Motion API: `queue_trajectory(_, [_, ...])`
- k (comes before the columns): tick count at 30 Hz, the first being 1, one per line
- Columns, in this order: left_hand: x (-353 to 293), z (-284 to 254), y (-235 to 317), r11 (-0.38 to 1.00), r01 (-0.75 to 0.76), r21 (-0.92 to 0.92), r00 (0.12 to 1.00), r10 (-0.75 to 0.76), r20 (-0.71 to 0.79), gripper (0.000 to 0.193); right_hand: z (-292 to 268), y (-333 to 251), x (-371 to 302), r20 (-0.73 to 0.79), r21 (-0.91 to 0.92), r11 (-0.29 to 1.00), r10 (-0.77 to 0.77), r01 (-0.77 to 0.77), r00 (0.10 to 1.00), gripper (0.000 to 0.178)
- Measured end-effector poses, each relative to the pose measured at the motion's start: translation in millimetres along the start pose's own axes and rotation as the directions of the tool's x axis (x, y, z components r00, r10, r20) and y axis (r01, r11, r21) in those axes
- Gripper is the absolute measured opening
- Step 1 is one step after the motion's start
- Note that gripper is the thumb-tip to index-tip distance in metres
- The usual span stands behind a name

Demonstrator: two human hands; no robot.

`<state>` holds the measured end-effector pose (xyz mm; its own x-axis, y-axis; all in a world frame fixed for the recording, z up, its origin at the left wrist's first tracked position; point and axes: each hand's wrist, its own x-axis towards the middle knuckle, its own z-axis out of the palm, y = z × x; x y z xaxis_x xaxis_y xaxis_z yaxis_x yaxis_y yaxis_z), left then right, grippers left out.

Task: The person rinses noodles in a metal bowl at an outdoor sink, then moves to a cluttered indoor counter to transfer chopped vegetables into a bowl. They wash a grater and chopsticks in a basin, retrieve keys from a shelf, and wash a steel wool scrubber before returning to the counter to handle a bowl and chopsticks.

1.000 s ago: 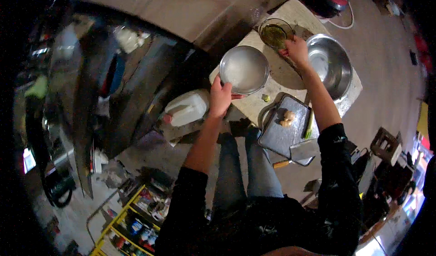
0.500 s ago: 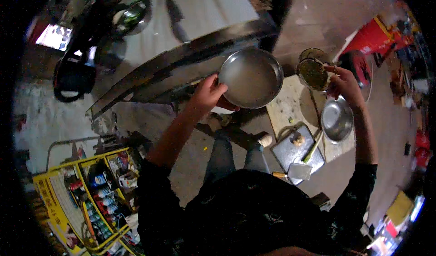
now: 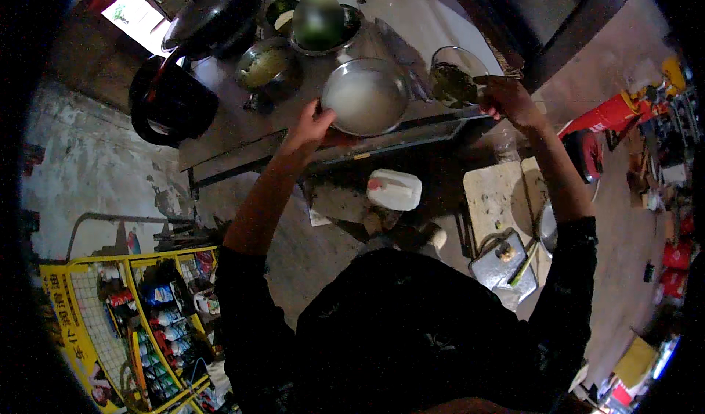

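Observation:
My left hand [image 3: 310,127] grips a round metal bowl [image 3: 366,94] by its left rim, thumb on top. Its inside looks pale and cloudy; I cannot tell what it contains. On the right, my right hand [image 3: 510,102] is closed on the rim of a clear glass bowl [image 3: 459,80] with dark green stuff in it. Both bowls are over the near edge of a table [image 3: 470,24]. Between them a dark knife [image 3: 396,43] lies on the tabletop. A metal pot [image 3: 268,65] with yellowish contents stands left of my metal bowl.
At the far left are a black cooker [image 3: 172,109] and a large dark wok [image 3: 217,13]. Below the table is a white plastic jug [image 3: 396,189]. A grey cutting board [image 3: 488,267] lies low on the right, and a yellow wire rack [image 3: 132,289] stands at lower left.
I am nearer the table. Both hands have gone forward with their bowls, from in front of the table and above the low boards to over the table's near edge.

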<state>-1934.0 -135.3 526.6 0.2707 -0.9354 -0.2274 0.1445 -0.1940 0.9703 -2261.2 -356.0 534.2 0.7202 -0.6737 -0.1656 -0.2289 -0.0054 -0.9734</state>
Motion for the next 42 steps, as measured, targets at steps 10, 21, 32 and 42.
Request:
queue_trajectory(10, [32.5,-30.4,-15.4,0.986,0.05,-0.161,0.996,-0.061,-0.069,0.036,23.8,-1.6,70.2,0.027,-0.186,0.968,-0.167,0.169,0.986,0.029])
queue_trajectory(21, [66.0,-9.4,-37.9,0.973,-0.062,-0.222,0.994,0.041,-0.102,0.04,-29.3,14.4,114.7,0.317,-0.889,0.236,-0.3,0.392,0.9,0.011])
queue_trajectory(32, [49.2,-8.4,-69.2,0.979,-0.155,-0.134,0.945,0.107,-0.308,0.049,-21.3,9.2,105.3,-0.2,-0.923,0.373,-0.253,-0.095,0.947,0.043])
queue_trajectory(42, [-2.1,33.7,-70.3,0.978,-0.197,-0.069,0.847,0.134,-0.514,0.042,2.3,-5.7,118.8,0.417,-0.843,0.283,-0.193,0.457,0.888,0.054])
